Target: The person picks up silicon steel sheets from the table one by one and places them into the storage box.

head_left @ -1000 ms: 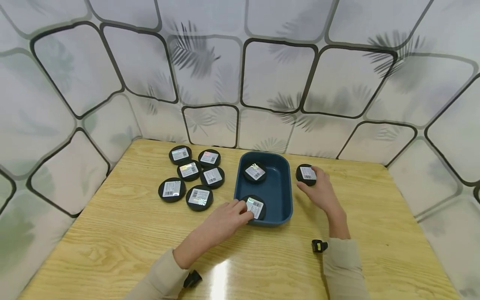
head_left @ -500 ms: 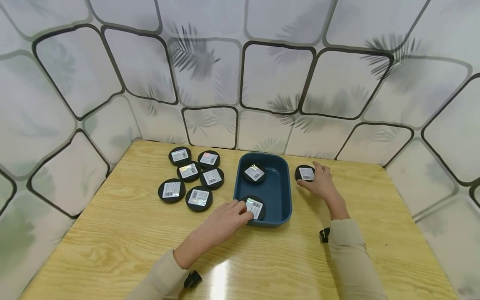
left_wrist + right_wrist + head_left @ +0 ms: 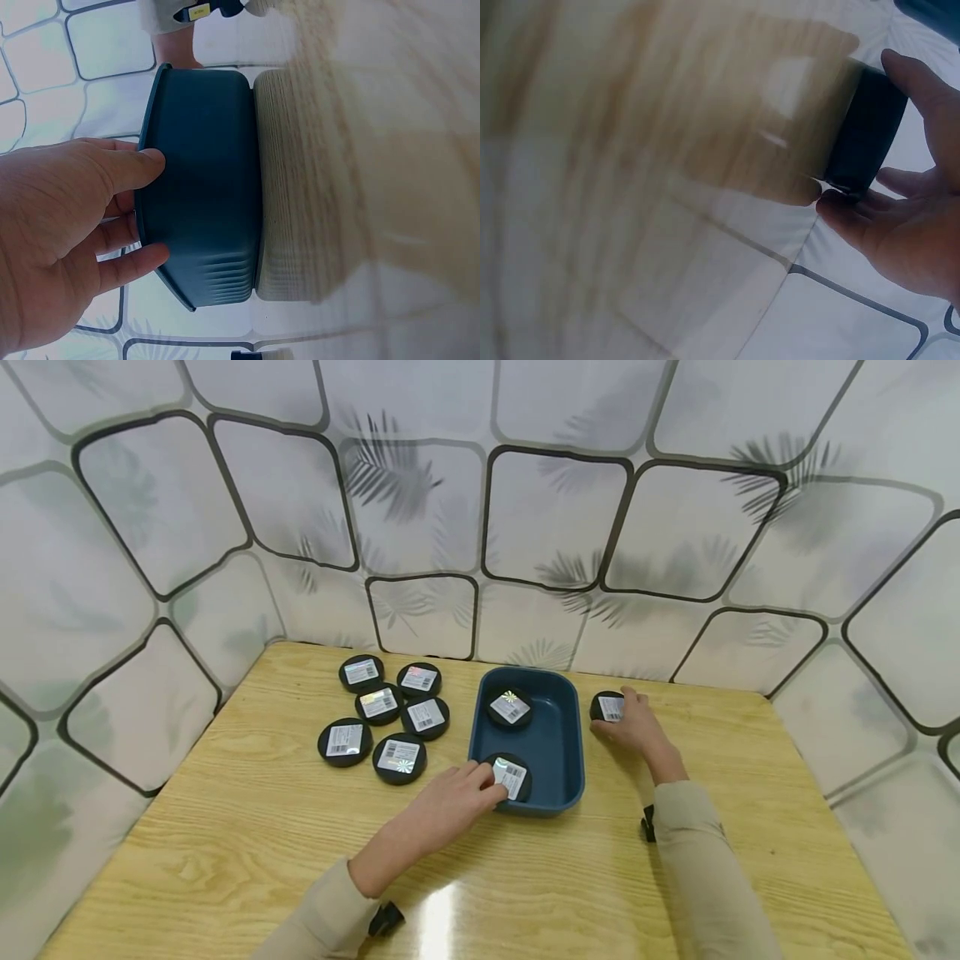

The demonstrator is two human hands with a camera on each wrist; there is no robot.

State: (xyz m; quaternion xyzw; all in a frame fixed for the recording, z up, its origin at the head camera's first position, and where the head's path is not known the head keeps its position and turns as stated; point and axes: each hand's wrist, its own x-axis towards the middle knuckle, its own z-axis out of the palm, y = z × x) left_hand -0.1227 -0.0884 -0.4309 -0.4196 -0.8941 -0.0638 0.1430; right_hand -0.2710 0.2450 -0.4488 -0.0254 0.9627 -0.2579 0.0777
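Note:
A deep blue rectangular tub (image 3: pixel 562 752) stands on the table. My left hand (image 3: pixel 450 802) grips its near left rim; in the left wrist view the thumb lies against the outer wall, with some fingers hidden behind the rim. Inside sit two flat, round black discs with white barcode labels, one at the far end (image 3: pixel 510 707) and one (image 3: pixel 512 777) beside my left fingertips. Right of the tub, my right hand (image 3: pixel 637 722) holds another labelled black disc (image 3: pixel 608 706) at table level. In the right wrist view, thumb and fingers lie on opposite sides of that disc (image 3: pixel 866 131).
Several more black discs (image 3: pixel 344 742) lie label up on the table (image 3: pixel 225 827), left of the tub. Patterned cloth walls (image 3: pixel 555 518) enclose the table's back and sides. A small black device (image 3: pixel 386 919) sits at the left wrist.
My right hand has shifted slightly, and its fingers have drawn in closer around the disc. The left hand and the tub stay where they were.

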